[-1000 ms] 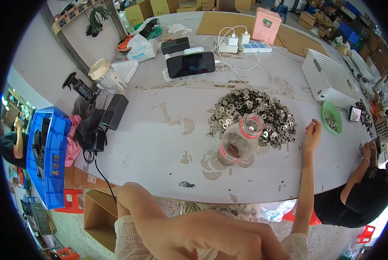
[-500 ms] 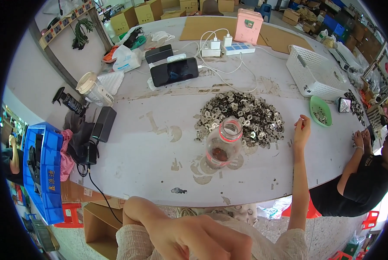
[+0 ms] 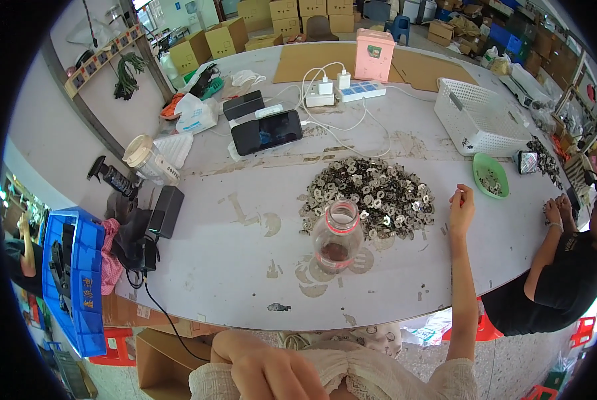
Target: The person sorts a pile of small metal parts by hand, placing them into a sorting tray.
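My right hand rests on the table to the right of a heap of small ring-shaped metal parts. Its fingers are curled together, and the inside of the grip is hidden. In front of the heap an open, clear bottle with red bands stands upright, some dark stuff at its bottom. My left hand is bent in front of my body at the lower edge, knuckles up, below the table's front edge. Its fingertips are out of view. Neither hand touches the bottle.
Right of my hand sits a green bowl with some parts, near a white basket. A co-worker sits at the right. Farther back are a phone and a power strip. A blue crate stands left.
My left hand has drawn down and leftward toward the lower edge. My right hand stays by the heap. The whole view has shifted slightly, with the table appearing lower.
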`<state>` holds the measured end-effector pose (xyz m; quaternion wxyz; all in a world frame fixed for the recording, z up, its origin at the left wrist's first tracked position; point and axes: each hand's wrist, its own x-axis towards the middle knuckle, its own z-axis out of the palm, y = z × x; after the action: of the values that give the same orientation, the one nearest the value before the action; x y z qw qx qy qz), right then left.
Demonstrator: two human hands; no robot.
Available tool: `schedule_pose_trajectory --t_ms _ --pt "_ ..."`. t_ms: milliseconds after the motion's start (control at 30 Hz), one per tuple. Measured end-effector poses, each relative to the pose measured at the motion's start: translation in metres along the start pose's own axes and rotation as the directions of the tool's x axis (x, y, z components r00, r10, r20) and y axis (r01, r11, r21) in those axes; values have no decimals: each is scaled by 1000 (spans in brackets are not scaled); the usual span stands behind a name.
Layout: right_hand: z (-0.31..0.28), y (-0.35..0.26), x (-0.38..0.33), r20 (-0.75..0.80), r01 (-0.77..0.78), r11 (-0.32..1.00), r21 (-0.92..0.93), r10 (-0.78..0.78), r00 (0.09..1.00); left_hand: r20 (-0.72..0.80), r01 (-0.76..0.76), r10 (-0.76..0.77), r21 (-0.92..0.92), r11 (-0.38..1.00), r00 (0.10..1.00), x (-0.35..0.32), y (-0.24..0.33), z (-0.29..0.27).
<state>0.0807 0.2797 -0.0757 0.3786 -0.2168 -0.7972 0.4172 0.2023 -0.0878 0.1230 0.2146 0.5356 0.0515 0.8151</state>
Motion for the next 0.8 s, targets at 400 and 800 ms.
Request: schedule_pose_trajectory --t_ms 400,800 --pt "0 9 3 2 19 999 29 -19 1000 68 558 -554 -116 822 830 26 -4 -14" --pt "1 3 3 -8 17 1000 -15 -17 1000 -30 212 -217 -114 971 976 -18 22 -24"
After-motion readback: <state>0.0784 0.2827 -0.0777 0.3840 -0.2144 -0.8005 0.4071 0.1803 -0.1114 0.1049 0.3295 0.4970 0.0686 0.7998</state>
